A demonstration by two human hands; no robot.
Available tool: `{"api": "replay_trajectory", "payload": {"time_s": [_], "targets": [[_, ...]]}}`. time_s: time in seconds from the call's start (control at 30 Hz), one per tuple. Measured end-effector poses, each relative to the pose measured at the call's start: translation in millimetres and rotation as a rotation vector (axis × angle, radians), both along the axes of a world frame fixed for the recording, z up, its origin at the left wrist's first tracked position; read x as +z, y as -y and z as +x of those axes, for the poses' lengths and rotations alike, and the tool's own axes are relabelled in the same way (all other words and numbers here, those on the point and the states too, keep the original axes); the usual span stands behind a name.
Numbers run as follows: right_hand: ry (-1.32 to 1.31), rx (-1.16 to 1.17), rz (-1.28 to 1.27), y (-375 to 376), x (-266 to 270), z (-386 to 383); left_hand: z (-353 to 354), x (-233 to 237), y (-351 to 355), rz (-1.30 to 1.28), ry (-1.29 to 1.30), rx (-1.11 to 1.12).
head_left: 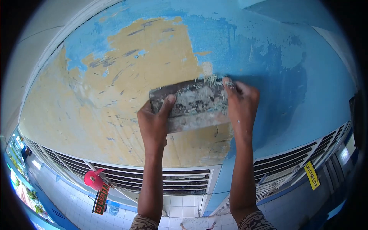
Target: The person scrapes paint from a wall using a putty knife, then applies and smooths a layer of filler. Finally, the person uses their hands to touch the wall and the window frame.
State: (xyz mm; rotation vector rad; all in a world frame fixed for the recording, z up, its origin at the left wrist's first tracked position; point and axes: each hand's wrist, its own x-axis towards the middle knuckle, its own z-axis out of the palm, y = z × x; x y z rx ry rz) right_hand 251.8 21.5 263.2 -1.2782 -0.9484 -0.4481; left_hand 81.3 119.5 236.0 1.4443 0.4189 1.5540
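A wide, flat scraper (199, 97) with a dark, paint-smeared face lies against the wall (153, 57), slightly tilted with its right end higher. My left hand (154, 120) grips its left end, thumb pressed on the face and fingers hidden behind. At the right end, my right hand (244, 105) is closed on it, with the thumb at the upper corner. Paint shavings (211, 79) gather along the top edge near my right thumb. Around the scraper the wall shows bare tan surface on the left and blue paint on the right.
Below the wall run louvred openings (184, 182) with white slats. A red horn-shaped object (93, 179) and a dark sign (101, 199) stick out at lower left, a yellow "LAB COMPUTER" sign (312, 175) at lower right. White floor tiles (182, 211) lie far below.
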Motion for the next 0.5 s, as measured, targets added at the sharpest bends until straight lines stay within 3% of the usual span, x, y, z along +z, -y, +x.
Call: {"api": "replay_trajectory", "payload": {"time_s": [0.07, 0.17, 0.23, 0.37, 0.43, 0.5], "targets": [[-0.031, 0.048, 0.013, 0, -1, 3, 1, 0, 0, 0.006, 0.024, -0.037], [0.085, -0.076, 0.045, 0, -36, 3, -3, -30, 5, 0.047, -0.115, 0.094], [-0.160, 0.053, -0.012, 8, -49, -11, -3, -38, 11, -0.017, -0.110, 0.039], [0.010, -0.038, 0.016, -1, -5, 7, 4, -6, 0, 0.075, -0.010, 0.070], [0.139, -0.088, 0.007, 0, 30, 10, 5, 23, 0, 0.044, 0.024, -0.016], [0.059, -0.024, 0.009, 3, 29, 6, 5, 22, -1, 0.056, 0.007, -0.001]]}}
